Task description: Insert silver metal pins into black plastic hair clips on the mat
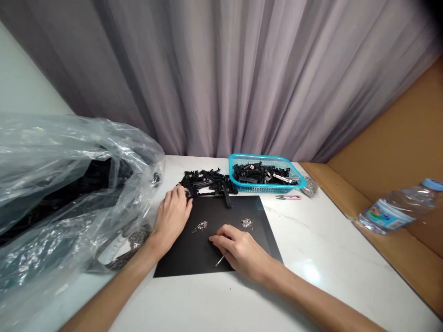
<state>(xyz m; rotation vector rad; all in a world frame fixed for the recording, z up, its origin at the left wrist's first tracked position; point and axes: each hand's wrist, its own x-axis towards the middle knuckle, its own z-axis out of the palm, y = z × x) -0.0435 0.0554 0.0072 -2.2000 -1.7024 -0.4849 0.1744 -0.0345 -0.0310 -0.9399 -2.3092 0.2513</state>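
My left hand (173, 213) rests at the near left edge of a pile of black plastic pieces (207, 180). Its fingers bend down at the pile and the thumb stands apart; no held piece can be made out. Over a black mat (187, 258), my right hand (240, 249) is closed around a thin metal rod-like tool (220, 261), whose end sticks out below the fingers. Its kind is hidden by the grip. Two small heaps of tiny silvery parts lie on the mat, a left heap (201, 225) and a right heap (247, 223).
A blue basket (232, 160) of black pieces stands at the back, with pink-handled thread snips (289, 197) before it. Behind lies a small bag of metal parts (310, 186). Large clear plastic bags (79, 152) crowd the left. A water bottle (391, 214) stands on the right cardboard ledge.
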